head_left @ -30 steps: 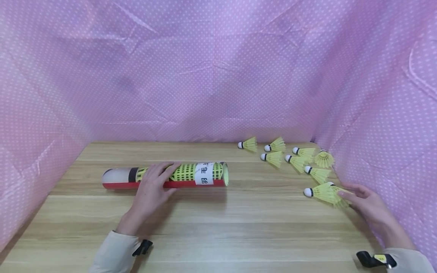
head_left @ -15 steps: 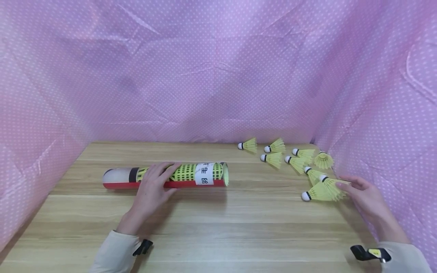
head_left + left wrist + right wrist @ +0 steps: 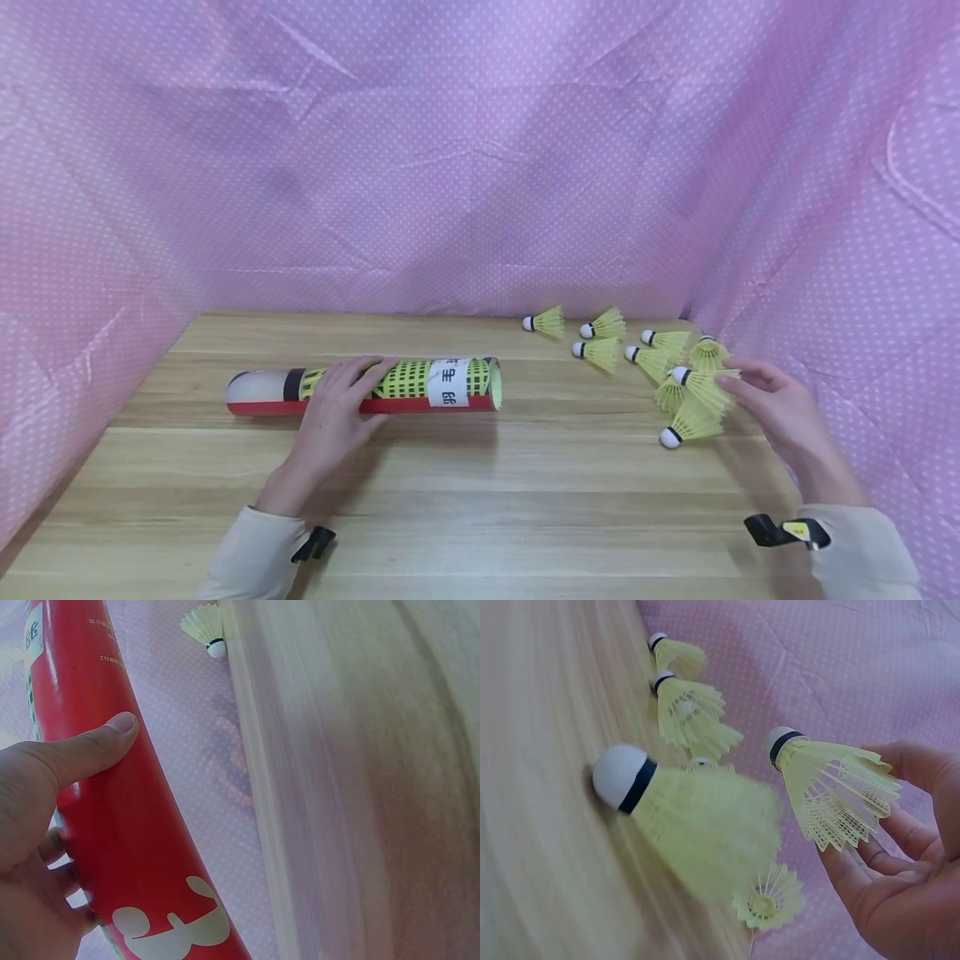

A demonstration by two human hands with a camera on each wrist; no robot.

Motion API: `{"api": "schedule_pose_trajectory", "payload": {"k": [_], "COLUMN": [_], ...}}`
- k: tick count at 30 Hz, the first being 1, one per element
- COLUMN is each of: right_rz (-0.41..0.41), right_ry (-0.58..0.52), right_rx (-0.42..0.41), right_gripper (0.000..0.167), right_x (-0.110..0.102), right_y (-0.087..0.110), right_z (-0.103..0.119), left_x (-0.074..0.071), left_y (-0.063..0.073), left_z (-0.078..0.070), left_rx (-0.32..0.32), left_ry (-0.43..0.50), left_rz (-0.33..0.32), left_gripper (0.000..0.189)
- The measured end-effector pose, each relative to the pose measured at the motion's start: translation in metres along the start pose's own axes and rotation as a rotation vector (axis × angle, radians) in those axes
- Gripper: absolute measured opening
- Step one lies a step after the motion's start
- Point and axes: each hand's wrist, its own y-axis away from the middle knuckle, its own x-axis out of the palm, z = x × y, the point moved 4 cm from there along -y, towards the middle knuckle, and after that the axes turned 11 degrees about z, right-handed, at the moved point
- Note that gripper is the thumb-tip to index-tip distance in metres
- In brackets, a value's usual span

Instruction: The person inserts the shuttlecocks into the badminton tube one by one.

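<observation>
Two-handed work at a wooden table [image 3: 555,500]. The left hand [image 3: 330,421] grips a printed shuttlecock tube [image 3: 405,380], thumb across its red side and fingers round the opposite side; the tube lies horizontally, its open end facing right, with a white label [image 3: 448,382] near that end. The right hand [image 3: 783,421] pinches 1 yellow shuttlecock [image 3: 836,791] by its skirt, the white cork pointing left in the head view. Another 8 shuttlecocks [image 3: 597,354] lie at the table's right side, the nearest 1 [image 3: 692,422] just beside the pinched piece in the head view. Polka-dotted pink cloth [image 3: 465,183] encloses the table.
</observation>
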Motion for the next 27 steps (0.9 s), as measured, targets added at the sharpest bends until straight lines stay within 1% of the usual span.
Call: {"api": "schedule_pose_trajectory", "payload": {"k": [1,4,5,8,10,12,17,20,27], "right_rz": [-0.001,0.002,0.011,0.049,0.07,0.089,0.128,0.156,0.234], "right_ry": [0.015,0.036,0.018,-0.083,-0.1,-0.09,-0.049,-0.053,-0.074], "right_rx": [-0.003,-0.031,-0.052,-0.12,-0.138,-0.137,-0.166,-0.2,-0.234], "right_gripper": [0.033,0.031,0.029,0.026,0.027,0.026,0.023,0.024,0.024], "right_x": [0.002,0.01,0.013,0.025,0.032,0.041,0.071,0.092,0.135], "right_y": [-0.001,-0.004,-0.006,-0.01,-0.012,-0.014,-0.018,-0.02,-0.029], "right_z": [0.003,0.012,0.016,0.025,0.032,0.04,0.057,0.067,0.089], "left_x": [0.0,0.0,0.0,0.0,0.0,0.0,0.0,0.001,0.001], "left_y": [0.0,0.0,0.001,0.001,0.001,0.001,0.001,0.0,0.0], "left_z": [0.0,0.0,0.0,0.0,0.0,0.0,0.001,0.001,0.001], "left_rx": [-0.001,-0.007,-0.008,-0.011,-0.01,-0.01,-0.007,-0.008,-0.013], "left_ry": [0.001,0.002,0.002,0.0,-0.001,-0.003,-0.002,-0.001,-0.001], "left_rz": [0.002,0.007,0.008,0.011,0.011,0.012,0.015,0.017,0.021], "left_gripper": [0.093,0.094,0.094,0.094,0.094,0.094,0.094,0.094,0.094]}}
